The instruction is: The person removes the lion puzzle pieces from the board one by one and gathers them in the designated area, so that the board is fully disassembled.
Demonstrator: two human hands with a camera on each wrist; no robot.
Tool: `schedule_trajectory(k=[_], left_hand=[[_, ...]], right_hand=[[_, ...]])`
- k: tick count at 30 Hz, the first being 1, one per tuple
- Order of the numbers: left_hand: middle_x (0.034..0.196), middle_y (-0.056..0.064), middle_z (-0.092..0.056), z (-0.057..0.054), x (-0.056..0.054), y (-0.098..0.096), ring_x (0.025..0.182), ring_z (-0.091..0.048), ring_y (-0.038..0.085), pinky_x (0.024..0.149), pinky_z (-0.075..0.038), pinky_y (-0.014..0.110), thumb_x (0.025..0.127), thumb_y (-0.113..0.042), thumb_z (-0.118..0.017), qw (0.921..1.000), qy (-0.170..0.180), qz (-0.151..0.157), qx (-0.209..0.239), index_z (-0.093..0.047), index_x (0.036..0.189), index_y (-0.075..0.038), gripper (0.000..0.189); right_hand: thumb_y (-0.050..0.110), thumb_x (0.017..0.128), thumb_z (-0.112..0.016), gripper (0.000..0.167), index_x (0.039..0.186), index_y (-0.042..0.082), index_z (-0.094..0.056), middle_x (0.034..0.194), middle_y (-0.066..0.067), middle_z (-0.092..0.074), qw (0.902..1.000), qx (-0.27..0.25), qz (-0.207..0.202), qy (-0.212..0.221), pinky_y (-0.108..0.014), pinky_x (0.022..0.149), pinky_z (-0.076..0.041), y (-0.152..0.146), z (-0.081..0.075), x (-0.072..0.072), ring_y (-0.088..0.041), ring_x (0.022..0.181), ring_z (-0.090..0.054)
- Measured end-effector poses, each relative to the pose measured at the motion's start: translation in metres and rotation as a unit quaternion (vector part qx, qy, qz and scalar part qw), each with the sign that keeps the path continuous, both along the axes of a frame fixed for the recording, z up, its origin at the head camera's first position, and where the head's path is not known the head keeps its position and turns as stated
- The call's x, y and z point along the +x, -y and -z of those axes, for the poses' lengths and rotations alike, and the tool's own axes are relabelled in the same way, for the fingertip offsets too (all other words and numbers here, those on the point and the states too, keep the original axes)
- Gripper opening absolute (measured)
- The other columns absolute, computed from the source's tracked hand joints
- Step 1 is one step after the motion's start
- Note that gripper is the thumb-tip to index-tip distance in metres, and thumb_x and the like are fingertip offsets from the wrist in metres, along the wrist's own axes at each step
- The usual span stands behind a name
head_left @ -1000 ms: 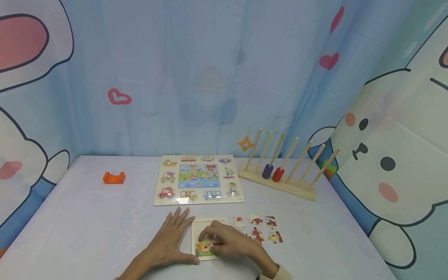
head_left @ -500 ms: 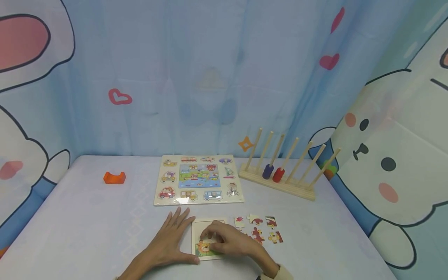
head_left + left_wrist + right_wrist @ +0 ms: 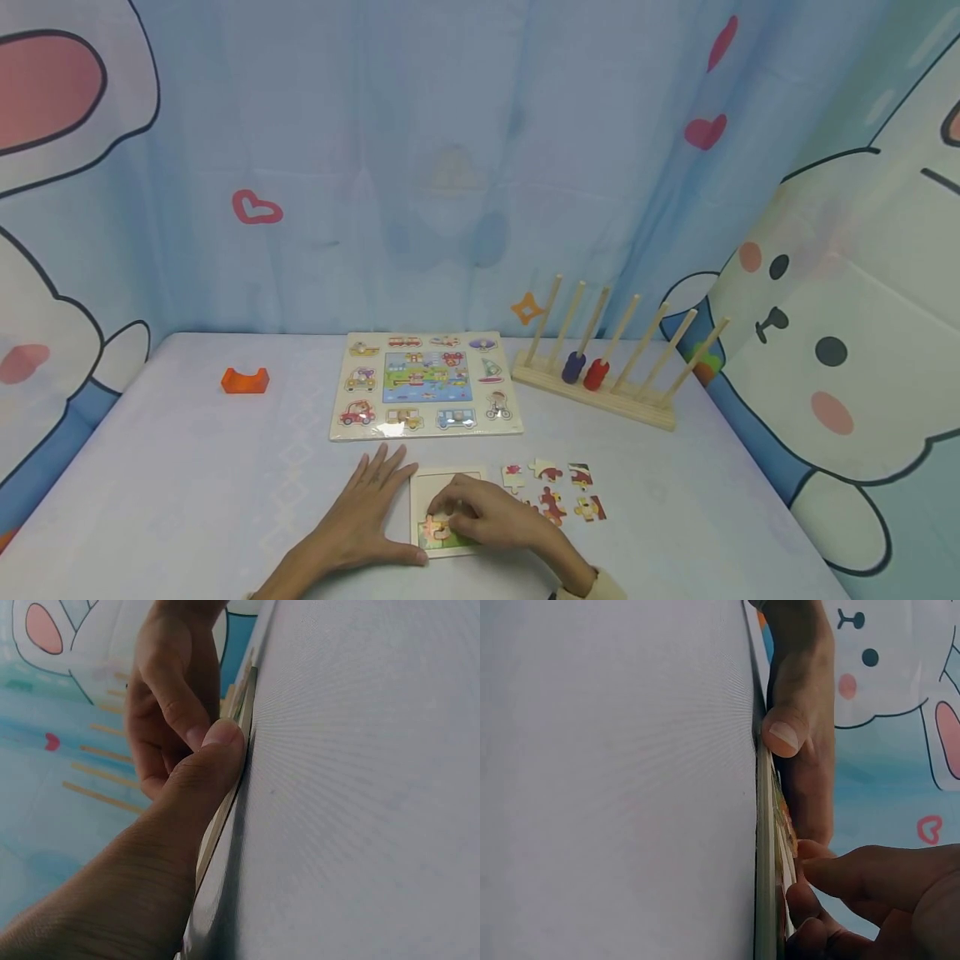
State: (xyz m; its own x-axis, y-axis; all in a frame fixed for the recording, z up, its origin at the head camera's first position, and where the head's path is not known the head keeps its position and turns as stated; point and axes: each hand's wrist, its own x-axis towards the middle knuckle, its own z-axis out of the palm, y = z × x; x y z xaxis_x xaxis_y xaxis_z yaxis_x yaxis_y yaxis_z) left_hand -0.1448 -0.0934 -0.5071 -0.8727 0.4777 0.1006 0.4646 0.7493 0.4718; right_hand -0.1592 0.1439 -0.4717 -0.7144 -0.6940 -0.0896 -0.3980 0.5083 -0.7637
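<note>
A small wooden puzzle tray (image 3: 427, 492) lies flat near the front of the table, colourful jigsaw pieces (image 3: 442, 543) filling its lower part. Fingers spread, my left hand (image 3: 363, 517) rests along the tray's left side, its thumb on the lower left corner. In the left wrist view that thumb (image 3: 225, 739) presses the tray's edge. My right hand (image 3: 495, 515) is over the tray with curled fingers, pinching a puzzle piece (image 3: 790, 838) that shows orange at the fingertips in the right wrist view. Most of that piece is hidden. Several loose jigsaw pieces (image 3: 552, 504) lie right of the tray.
Behind the tray lies a larger picture puzzle board (image 3: 427, 425) with vehicles. A wooden peg stand (image 3: 600, 400) with one purple and one red stack of beads stands at the back right. At the back left sits an orange notched block (image 3: 245, 382). A blue curtain hangs behind.
The right hand's fingers shift slightly over the tray's lower left, and the piece at their tips turns a little. The left hand keeps its place.
</note>
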Motion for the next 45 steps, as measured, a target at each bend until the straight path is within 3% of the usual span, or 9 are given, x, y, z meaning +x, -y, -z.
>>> schedule_trajectory(k=[13,21,27,33,39,45], left_hand=[[0.159,0.009,-0.022,-0.001,0.0,0.0,0.147,-0.008,0.033,0.118,-0.007,0.053,0.058,-0.084,-0.064,0.9999,0.014,-0.003,-0.002,-0.038,0.147,-0.015,0.115],[0.159,0.008,-0.021,0.0,0.0,0.0,0.147,-0.008,0.033,0.118,-0.007,0.053,0.058,-0.087,-0.061,0.9999,0.016,-0.004,-0.005,-0.038,0.147,-0.016,0.116],[0.159,0.008,-0.021,0.0,0.0,0.0,0.147,-0.007,0.033,0.118,-0.006,0.053,0.058,-0.086,-0.062,0.9999,0.011,-0.002,-0.001,-0.037,0.147,-0.016,0.116],[0.159,0.008,-0.021,0.0,0.0,0.0,0.147,-0.008,0.033,0.118,-0.007,0.053,0.058,-0.086,-0.061,0.9999,0.015,-0.004,-0.004,-0.038,0.147,-0.016,0.116],[0.158,0.011,-0.024,0.001,0.0,0.001,0.146,-0.011,0.035,0.118,-0.009,0.054,0.058,-0.084,-0.063,1.0,-0.002,0.002,-0.001,-0.039,0.146,-0.013,0.115],[0.157,0.012,-0.025,0.002,0.0,0.001,0.146,-0.012,0.037,0.117,-0.01,0.055,0.059,-0.084,-0.063,0.9999,-0.01,0.004,0.003,-0.039,0.145,-0.013,0.114]], right_hand=[[0.015,0.088,-0.07,0.019,0.106,0.019,-0.064,0.09,0.002,-0.062,0.9988,-0.041,-0.002,0.025,-0.014,0.054,-0.04,0.002,-0.001,-0.001,0.001,0.06,-0.044],[0.014,0.086,-0.071,0.016,0.101,0.018,-0.066,0.087,0.003,-0.066,0.9978,-0.063,0.0,0.02,-0.016,0.059,-0.048,0.005,0.001,-0.001,0.002,0.064,-0.051],[0.013,0.085,-0.072,0.015,0.097,0.019,-0.066,0.082,0.01,-0.063,0.9972,-0.074,0.002,0.013,-0.016,0.057,-0.047,0.007,0.003,-0.002,0.002,0.065,-0.05],[0.013,0.086,-0.07,0.014,0.098,0.019,-0.066,0.081,0.009,-0.063,0.9969,-0.076,0.01,0.017,-0.017,0.059,-0.047,0.006,0.003,-0.003,0.001,0.066,-0.051],[0.01,0.088,-0.067,0.014,0.098,0.02,-0.065,0.079,0.009,-0.062,0.9973,-0.061,0.025,0.031,-0.017,0.058,-0.045,-0.006,-0.006,-0.006,-0.002,0.066,-0.053],[0.015,0.091,-0.066,0.013,0.103,0.014,-0.065,0.08,0.006,-0.062,0.9969,-0.062,0.011,0.046,-0.017,0.054,-0.043,-0.037,-0.02,-0.014,-0.002,0.064,-0.051]])
